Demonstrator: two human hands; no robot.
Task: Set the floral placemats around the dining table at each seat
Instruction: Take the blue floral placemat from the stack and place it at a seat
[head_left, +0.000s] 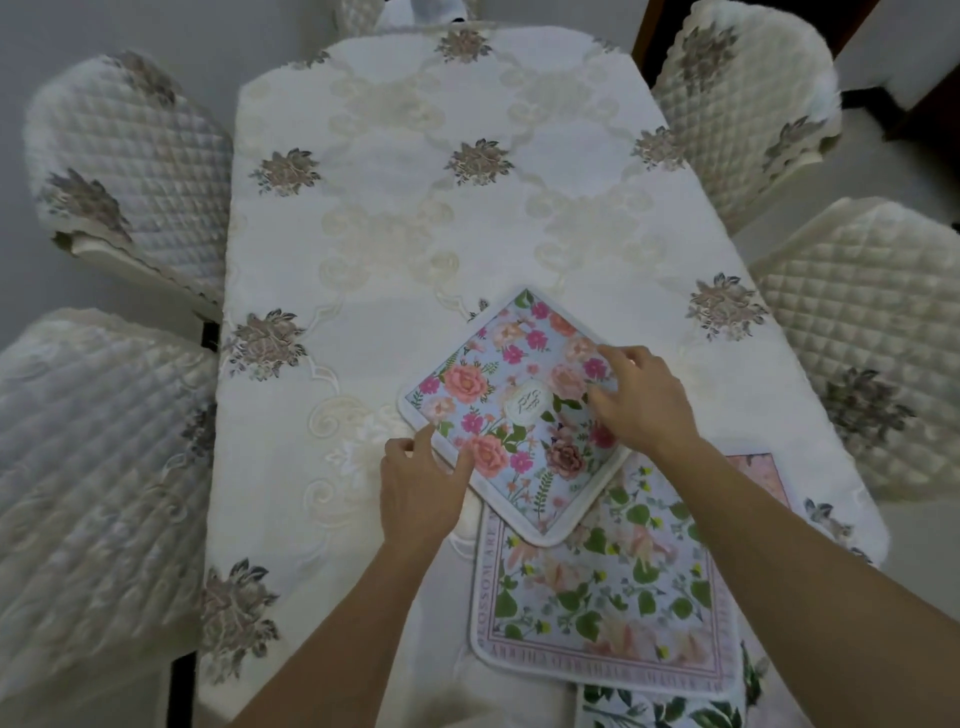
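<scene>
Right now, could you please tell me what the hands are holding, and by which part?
Both hold the rose-print placemat. The left hand pinches its lower-left edge, and the right hand grips its right side near the corner.

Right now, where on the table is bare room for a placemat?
Bare room spans the far half of the table between the quilted chairs, and the near left strip beside the left hand. Crowded: near right, where the rose placemat overlaps the stack.
</scene>
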